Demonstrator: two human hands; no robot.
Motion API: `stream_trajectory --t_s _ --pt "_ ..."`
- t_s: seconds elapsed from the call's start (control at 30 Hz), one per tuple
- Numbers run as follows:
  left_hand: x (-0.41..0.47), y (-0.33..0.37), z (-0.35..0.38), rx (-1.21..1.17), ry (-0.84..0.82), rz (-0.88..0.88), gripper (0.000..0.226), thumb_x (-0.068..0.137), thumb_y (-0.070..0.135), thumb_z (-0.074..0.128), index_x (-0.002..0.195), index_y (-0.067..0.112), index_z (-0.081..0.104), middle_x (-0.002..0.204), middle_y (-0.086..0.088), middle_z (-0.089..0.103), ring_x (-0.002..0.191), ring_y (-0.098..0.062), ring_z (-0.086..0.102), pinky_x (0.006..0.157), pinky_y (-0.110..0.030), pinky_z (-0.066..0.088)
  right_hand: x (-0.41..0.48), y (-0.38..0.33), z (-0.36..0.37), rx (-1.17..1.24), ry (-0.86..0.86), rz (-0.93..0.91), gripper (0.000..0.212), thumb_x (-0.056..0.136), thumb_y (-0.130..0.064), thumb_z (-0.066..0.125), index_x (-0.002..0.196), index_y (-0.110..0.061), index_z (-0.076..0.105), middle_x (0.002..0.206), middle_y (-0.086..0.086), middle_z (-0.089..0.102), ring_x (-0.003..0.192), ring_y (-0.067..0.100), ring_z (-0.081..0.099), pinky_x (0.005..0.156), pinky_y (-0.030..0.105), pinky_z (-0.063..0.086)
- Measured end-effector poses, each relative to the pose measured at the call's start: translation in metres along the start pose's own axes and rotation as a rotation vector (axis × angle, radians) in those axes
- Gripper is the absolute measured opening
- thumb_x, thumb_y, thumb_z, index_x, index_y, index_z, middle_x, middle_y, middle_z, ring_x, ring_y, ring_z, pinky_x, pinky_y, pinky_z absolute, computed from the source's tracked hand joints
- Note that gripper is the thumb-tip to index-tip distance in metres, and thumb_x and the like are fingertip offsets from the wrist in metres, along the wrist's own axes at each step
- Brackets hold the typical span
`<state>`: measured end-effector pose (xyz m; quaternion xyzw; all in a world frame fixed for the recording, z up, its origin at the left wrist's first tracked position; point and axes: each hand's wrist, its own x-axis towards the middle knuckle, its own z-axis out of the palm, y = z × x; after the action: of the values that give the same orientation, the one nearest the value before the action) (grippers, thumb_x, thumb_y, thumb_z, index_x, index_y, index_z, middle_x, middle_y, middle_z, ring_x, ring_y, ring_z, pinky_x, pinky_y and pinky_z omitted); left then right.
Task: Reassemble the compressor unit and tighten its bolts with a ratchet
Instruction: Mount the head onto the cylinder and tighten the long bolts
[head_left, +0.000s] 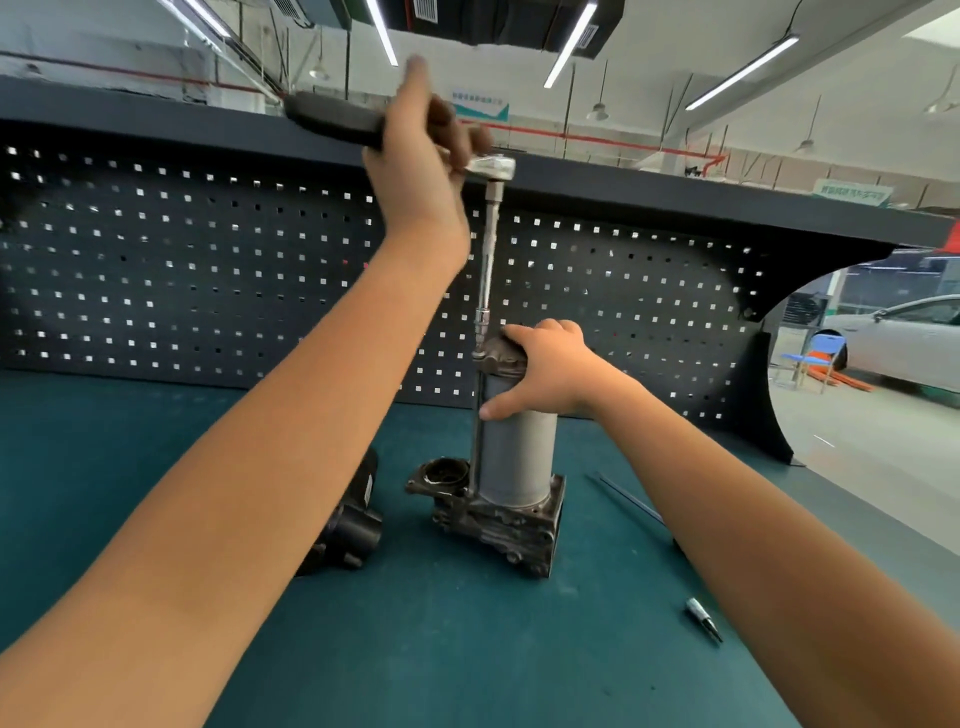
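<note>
The compressor unit (514, 457) stands upright on the green bench mat, a grey cylinder on a dirty cast base with a dark cap on top. My right hand (545, 369) grips the cap and the top of the cylinder, thumb against its side. My left hand (421, 161) is raised high and holds the ratchet (491, 169) by its dark handle, which sticks out to the left. A long chrome extension (488, 260) runs straight down from the ratchet head to a socket on a bolt at the cap's left edge.
A black motor part (353, 525) lies left of the base. A small driver bit (704, 621) lies front right, and a thin rod (628, 499) lies right of the unit. A dark pegboard (156, 270) with a shelf walls off the back. The bench ends at the right.
</note>
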<state>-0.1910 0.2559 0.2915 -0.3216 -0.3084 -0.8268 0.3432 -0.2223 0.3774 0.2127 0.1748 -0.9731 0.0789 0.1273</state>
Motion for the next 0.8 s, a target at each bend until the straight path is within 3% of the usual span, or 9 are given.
stream_trajectory --t_s 0.23,0.37,0.47,0.53,0.63,0.7,0.8 --pt "0.029 0.005 -0.026 -0.397 0.018 -0.351 0.042 0.095 0.036 0.04 0.062 0.01 0.046 0.032 0.005 0.031 0.032 -0.008 0.04 0.055 -0.021 0.049 0.004 0.001 0.002 -0.002 0.004 -0.042 0.096 0.071 -0.053 0.072 0.146 -0.018 0.022 0.136 0.013 0.036 0.133 0.036 0.015 0.107 0.044 0.024" --pt "0.029 0.003 -0.025 -0.445 0.027 -0.404 0.044 0.096 0.033 0.041 0.06 0.008 0.048 0.032 0.005 0.032 0.03 -0.007 0.039 0.052 -0.02 0.048 0.004 0.002 0.001 0.031 -0.01 -0.031 0.094 0.071 -0.051 0.072 0.145 -0.02 0.022 0.136 0.012 0.035 0.134 0.035 0.013 0.105 0.045 0.028" --pt "0.011 0.005 -0.018 -0.204 -0.112 -0.276 0.037 0.097 0.026 0.039 0.064 0.011 0.046 0.036 0.005 0.036 0.039 -0.01 0.046 0.062 -0.025 0.053 0.005 0.003 -0.002 0.041 -0.045 -0.022 0.092 0.071 -0.048 0.073 0.143 -0.022 0.023 0.134 0.011 0.034 0.131 0.034 0.019 0.1 0.043 0.032" --pt "-0.006 0.005 -0.011 0.114 -0.297 -0.04 0.033 0.096 0.019 0.037 0.066 0.012 0.046 0.039 0.008 0.041 0.046 -0.011 0.052 0.071 -0.026 0.052 0.007 0.0 -0.005 0.049 -0.097 0.012 0.092 0.069 -0.046 0.075 0.141 -0.023 0.023 0.134 0.012 0.032 0.123 0.035 0.031 0.089 0.043 0.04" --pt "-0.028 -0.001 0.002 0.539 -0.481 0.351 0.024 0.092 0.012 0.044 0.069 0.022 0.047 0.044 0.013 0.049 0.049 -0.002 0.055 0.058 -0.029 0.049 0.012 -0.005 -0.009 0.06 -0.138 0.055 0.098 0.066 -0.043 0.079 0.141 -0.022 0.021 0.135 0.012 0.03 0.105 0.032 0.044 0.07 0.037 0.044" --pt "-0.034 -0.004 0.005 0.575 -0.45 0.427 0.026 0.092 0.009 0.045 0.069 0.023 0.046 0.045 0.013 0.049 0.049 0.001 0.055 0.057 -0.03 0.048 0.014 -0.006 -0.011 0.034 -0.136 0.066 0.098 0.064 -0.044 0.08 0.14 -0.022 0.023 0.135 0.01 0.03 0.102 0.03 0.044 0.069 0.035 0.043" --pt "-0.029 0.003 0.004 0.312 -0.251 0.285 0.034 0.096 0.009 0.037 0.064 0.015 0.044 0.04 0.011 0.044 0.043 -0.004 0.052 0.067 -0.02 0.048 0.017 -0.003 -0.011 0.045 -0.158 0.051 0.098 0.065 -0.044 0.079 0.144 -0.024 0.023 0.138 0.01 0.027 0.112 0.031 0.043 0.073 0.035 0.045"
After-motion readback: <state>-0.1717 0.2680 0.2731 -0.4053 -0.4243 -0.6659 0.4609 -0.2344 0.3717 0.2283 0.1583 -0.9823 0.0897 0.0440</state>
